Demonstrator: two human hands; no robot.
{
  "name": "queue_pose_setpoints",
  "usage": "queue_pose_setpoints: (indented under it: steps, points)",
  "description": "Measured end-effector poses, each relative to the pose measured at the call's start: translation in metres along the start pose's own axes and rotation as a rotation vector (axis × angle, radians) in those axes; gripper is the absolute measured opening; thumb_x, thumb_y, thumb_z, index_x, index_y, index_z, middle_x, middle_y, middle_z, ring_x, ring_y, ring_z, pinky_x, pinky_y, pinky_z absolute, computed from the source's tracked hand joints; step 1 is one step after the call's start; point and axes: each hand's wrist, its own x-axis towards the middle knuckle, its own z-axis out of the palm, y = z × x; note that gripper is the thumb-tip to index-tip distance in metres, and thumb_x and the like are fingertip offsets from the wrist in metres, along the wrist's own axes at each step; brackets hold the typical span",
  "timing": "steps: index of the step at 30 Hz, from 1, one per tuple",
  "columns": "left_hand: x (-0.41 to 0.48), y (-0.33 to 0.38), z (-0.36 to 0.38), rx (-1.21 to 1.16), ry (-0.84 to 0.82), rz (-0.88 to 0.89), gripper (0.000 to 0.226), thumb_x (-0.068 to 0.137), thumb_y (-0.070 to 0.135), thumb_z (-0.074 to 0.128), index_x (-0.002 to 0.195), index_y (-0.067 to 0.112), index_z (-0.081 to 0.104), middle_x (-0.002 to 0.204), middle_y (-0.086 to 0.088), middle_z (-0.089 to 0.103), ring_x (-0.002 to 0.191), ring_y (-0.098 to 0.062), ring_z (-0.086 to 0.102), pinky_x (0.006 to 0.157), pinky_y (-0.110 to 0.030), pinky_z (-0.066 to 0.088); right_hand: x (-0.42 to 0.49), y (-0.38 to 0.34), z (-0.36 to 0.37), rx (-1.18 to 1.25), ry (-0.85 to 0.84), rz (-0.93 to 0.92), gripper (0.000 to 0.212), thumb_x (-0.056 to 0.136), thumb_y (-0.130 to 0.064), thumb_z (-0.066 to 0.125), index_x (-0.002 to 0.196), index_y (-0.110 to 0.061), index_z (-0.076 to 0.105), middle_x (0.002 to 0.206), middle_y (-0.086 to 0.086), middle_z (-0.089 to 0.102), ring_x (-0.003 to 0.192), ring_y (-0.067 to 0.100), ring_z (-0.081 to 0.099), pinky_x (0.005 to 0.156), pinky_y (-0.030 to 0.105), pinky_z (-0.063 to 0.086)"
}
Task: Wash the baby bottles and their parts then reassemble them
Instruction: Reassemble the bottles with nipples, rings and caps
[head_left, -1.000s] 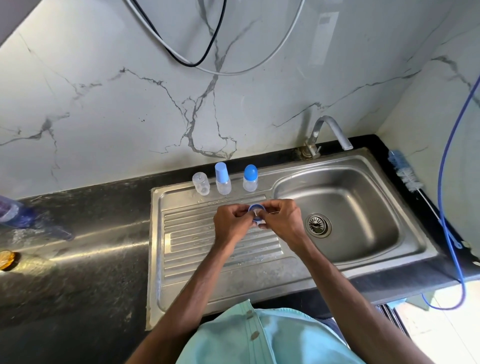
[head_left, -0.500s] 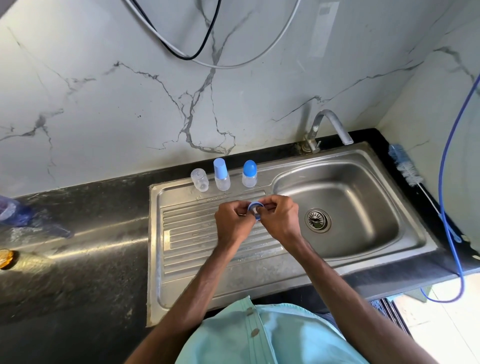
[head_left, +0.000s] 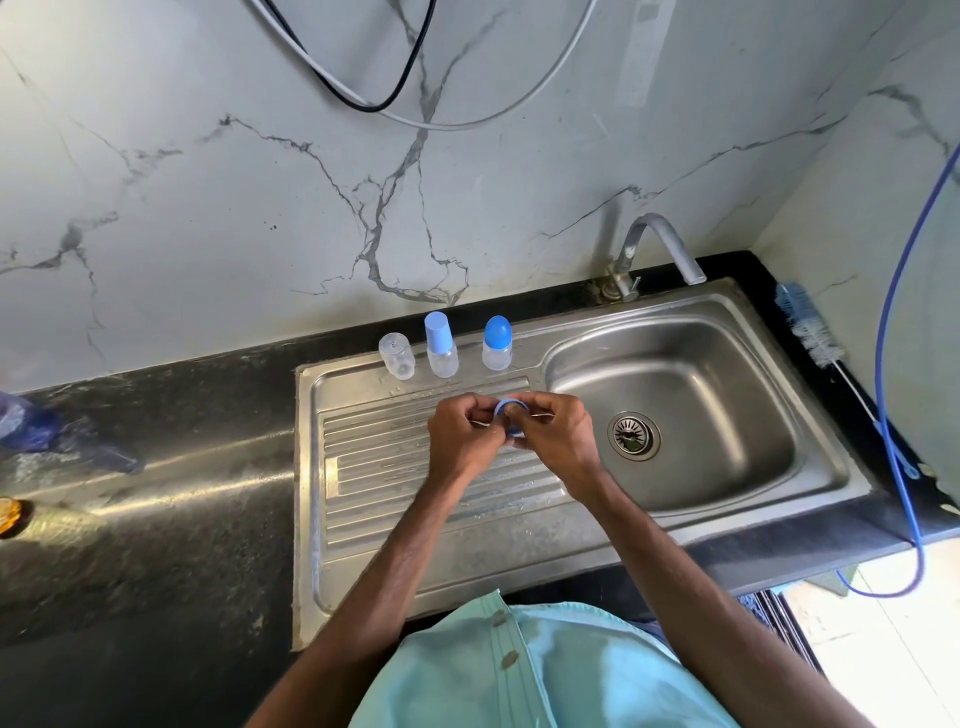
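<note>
Both hands meet above the ribbed drainboard (head_left: 415, 483) of the steel sink. A small blue bottle ring (head_left: 508, 410) is pinched between my left hand (head_left: 465, 436) and my right hand (head_left: 556, 436); fingers hide most of it. At the back of the drainboard stand a clear bottle without a cap (head_left: 397, 356), a bottle with a tall light-blue cap (head_left: 441, 343) and a bottle with a rounded blue cap (head_left: 497, 343).
The sink basin (head_left: 727, 415) with its drain lies to the right, under a metal tap (head_left: 654, 249). A blue bottle brush (head_left: 808, 327) rests on the black counter at the far right, beside a blue hose (head_left: 893, 415). A blue plastic item (head_left: 26, 421) sits at far left.
The hands stay together on the blue ring, with only small finger shifts. The view has tilted slightly.
</note>
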Motion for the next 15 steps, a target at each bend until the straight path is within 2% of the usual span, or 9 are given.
queue_pose_setpoints:
  steps: [5,7,9,11,12,15]
  points:
    - [-0.004,0.005,-0.005,-0.174,-0.062,-0.002,0.014,0.089,0.001,0.077,0.103,0.001,0.076,0.089,-0.010,0.078,0.079,-0.023,0.079,0.075,-0.042,0.065,0.001,-0.010,0.000,-0.038,0.063,-0.023,0.009,0.088,-0.012,0.078,0.092,-0.019,0.083,0.081,-0.004,0.080,0.078,0.016,0.078,0.074,0.042,0.066]
    - [-0.006,0.004,-0.005,-0.186,-0.052,0.033,0.015,0.091,0.000,0.075,0.106,0.001,0.075,0.091,-0.010,0.078,0.080,-0.022,0.078,0.074,-0.039,0.065,0.001,-0.015,0.003,-0.086,0.094,-0.045,0.013,0.087,-0.007,0.077,0.091,-0.018,0.083,0.079,-0.005,0.078,0.076,0.010,0.076,0.072,0.034,0.065]
    - [-0.009,0.004,-0.004,-0.151,-0.025,0.073,0.014,0.092,0.000,0.073,0.106,0.001,0.074,0.091,-0.008,0.078,0.079,-0.019,0.078,0.072,-0.036,0.065,0.000,-0.017,0.006,-0.153,0.116,-0.069,0.018,0.085,-0.002,0.074,0.089,-0.017,0.082,0.078,-0.010,0.076,0.073,0.001,0.071,0.064,0.019,0.059]
    - [-0.008,0.001,-0.002,-0.083,0.008,0.114,0.012,0.092,0.001,0.072,0.103,0.003,0.075,0.088,-0.004,0.077,0.077,-0.013,0.077,0.069,-0.033,0.065,-0.002,-0.018,0.008,-0.180,0.123,-0.083,0.022,0.083,0.002,0.070,0.088,-0.016,0.081,0.076,-0.011,0.074,0.072,0.001,0.071,0.058,0.013,0.054]
    - [-0.007,0.000,0.000,-0.046,0.025,0.125,0.011,0.091,0.003,0.072,0.102,0.004,0.074,0.087,-0.002,0.077,0.076,-0.011,0.076,0.068,-0.033,0.065,-0.002,-0.017,0.009,-0.192,0.118,-0.081,0.020,0.084,0.000,0.071,0.088,-0.016,0.081,0.076,-0.010,0.075,0.072,0.004,0.072,0.058,0.015,0.056]
    - [-0.005,-0.002,0.004,0.045,0.059,0.144,0.010,0.093,0.007,0.069,0.101,0.003,0.074,0.084,-0.003,0.077,0.071,-0.012,0.075,0.066,-0.036,0.065,0.001,-0.012,0.009,-0.213,0.085,-0.099,0.008,0.090,-0.015,0.074,0.088,-0.014,0.082,0.074,-0.006,0.077,0.071,0.009,0.075,0.067,0.035,0.065]
